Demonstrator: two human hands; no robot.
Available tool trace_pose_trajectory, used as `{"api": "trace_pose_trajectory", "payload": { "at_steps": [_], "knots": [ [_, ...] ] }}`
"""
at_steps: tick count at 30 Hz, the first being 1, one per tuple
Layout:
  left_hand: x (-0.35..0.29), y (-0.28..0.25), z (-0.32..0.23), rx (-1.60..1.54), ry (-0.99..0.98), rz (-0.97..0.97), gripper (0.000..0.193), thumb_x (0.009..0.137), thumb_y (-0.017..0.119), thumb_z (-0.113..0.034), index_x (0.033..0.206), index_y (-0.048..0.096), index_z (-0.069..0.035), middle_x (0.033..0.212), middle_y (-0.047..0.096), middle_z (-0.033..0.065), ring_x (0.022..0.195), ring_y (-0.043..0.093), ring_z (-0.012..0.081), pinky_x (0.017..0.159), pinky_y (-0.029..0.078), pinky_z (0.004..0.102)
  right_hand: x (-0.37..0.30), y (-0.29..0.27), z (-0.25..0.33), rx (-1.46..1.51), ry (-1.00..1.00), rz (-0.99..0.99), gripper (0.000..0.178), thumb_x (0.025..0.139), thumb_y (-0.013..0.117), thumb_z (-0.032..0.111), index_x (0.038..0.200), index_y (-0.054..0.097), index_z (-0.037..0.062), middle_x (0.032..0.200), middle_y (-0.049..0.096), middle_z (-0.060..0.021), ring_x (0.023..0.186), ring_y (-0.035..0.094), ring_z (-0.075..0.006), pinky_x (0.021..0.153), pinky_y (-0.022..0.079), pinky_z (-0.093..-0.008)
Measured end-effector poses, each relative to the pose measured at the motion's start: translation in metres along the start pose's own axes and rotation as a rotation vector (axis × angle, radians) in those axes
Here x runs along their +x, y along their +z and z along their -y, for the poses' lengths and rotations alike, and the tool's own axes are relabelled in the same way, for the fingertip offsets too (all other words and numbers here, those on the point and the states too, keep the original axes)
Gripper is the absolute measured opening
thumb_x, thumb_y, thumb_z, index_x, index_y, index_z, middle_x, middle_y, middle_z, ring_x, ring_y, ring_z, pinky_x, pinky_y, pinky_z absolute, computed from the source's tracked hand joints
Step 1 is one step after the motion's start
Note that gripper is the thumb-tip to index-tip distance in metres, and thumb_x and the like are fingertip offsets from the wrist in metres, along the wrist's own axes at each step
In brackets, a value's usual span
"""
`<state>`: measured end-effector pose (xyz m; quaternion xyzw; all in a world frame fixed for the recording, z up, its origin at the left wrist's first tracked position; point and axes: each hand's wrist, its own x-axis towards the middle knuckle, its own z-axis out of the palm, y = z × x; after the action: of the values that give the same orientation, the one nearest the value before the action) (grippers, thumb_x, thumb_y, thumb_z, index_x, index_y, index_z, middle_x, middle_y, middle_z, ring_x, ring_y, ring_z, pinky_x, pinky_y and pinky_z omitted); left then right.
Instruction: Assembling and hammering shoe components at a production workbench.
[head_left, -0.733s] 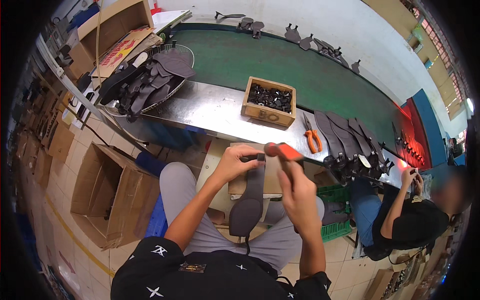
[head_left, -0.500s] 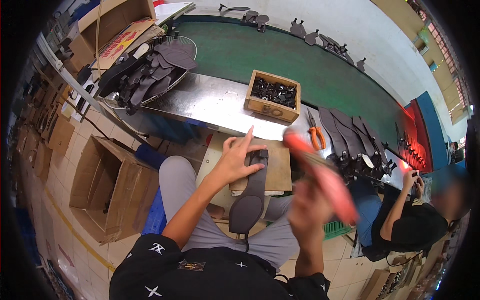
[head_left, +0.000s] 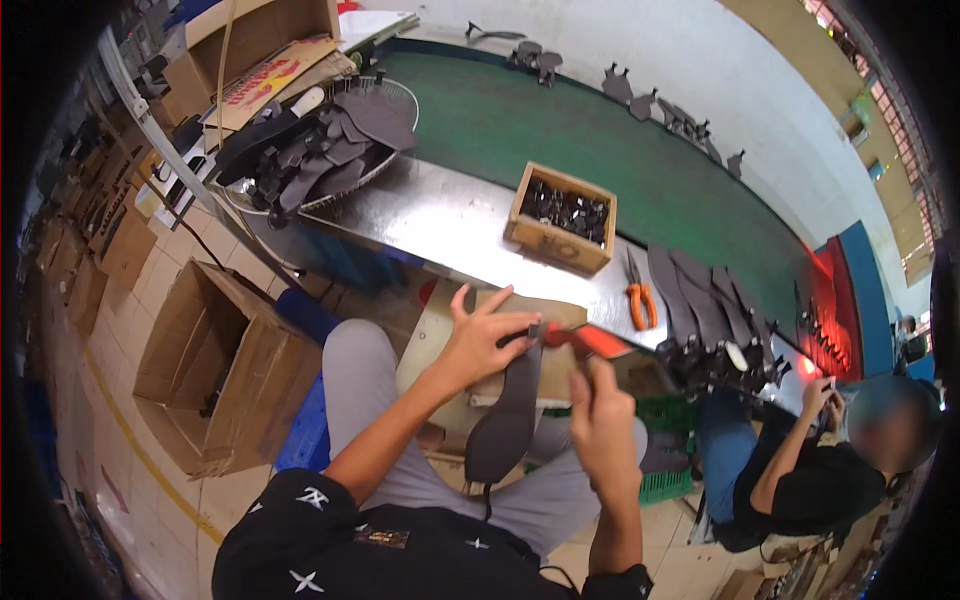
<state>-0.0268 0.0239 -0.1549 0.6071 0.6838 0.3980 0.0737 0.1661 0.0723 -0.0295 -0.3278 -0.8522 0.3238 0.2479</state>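
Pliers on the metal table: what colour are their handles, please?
The handles are orange; the head view shows them best.

Seen from the left one of two fisheye cameras on a worker's head, the view faces down and ahead, close above the left hand and right hand, reaching past a green belt to the wall.

One hammer, one pair of pliers, one wooden box, one wire basket, one co-worker.
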Motion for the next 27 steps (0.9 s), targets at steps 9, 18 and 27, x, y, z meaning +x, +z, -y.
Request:
{"api": "trace_pose_trajectory", "payload": {
  "at_steps": [9, 18, 27],
  "knots": [
    [-0.048, -0.073, -0.086, -0.724, -0.103, 0.367, 0.024, 0.093, 0.072, -0.015, 0.111, 0.075, 0.000, 0.090, 0.068, 0.0099, 0.086, 0.065, 0.0200, 0.078, 0.048, 0.0316, -0.007, 0.014, -0.052, -0.260, -0.190, -0.039, 0.054, 0.094, 0.066, 0.008, 0.144, 0.049, -0.0005, 0.107, 0.065, -0.0188, 0.081, 0.070, -0.0369, 0.068, 0.055, -0.0439],
    [-0.063, -0.103, -0.124, -1.133, -0.247, 0.584, 0.030, 0.101, 0.065, -0.024, 0.103, 0.070, 0.006, 0.088, 0.060, 0.0085, 0.086, 0.060, 0.0159, 0.076, 0.044, 0.0312, -0.018, -0.031, -0.021, 0.182, -0.419, 0.403, 0.041, 0.091, 0.072, 0.026, 0.119, 0.069, -0.0039, 0.113, 0.070, -0.0159, 0.097, 0.068, -0.0345, 0.086, 0.052, -0.0448],
    [-0.062, -0.099, -0.134, -1.337, -0.134, 1.035, 0.029, 0.102, 0.064, -0.025, 0.110, 0.075, 0.001, 0.090, 0.071, 0.0114, 0.085, 0.067, 0.0202, 0.076, 0.049, 0.0315, -0.019, -0.036, 0.004, 0.752, -0.682, 0.701, 0.048, 0.093, 0.074, 0.039, 0.083, 0.068, -0.0072, 0.070, 0.060, -0.0121, 0.056, 0.055, -0.0253, 0.048, 0.043, -0.0345]
  ]
}}
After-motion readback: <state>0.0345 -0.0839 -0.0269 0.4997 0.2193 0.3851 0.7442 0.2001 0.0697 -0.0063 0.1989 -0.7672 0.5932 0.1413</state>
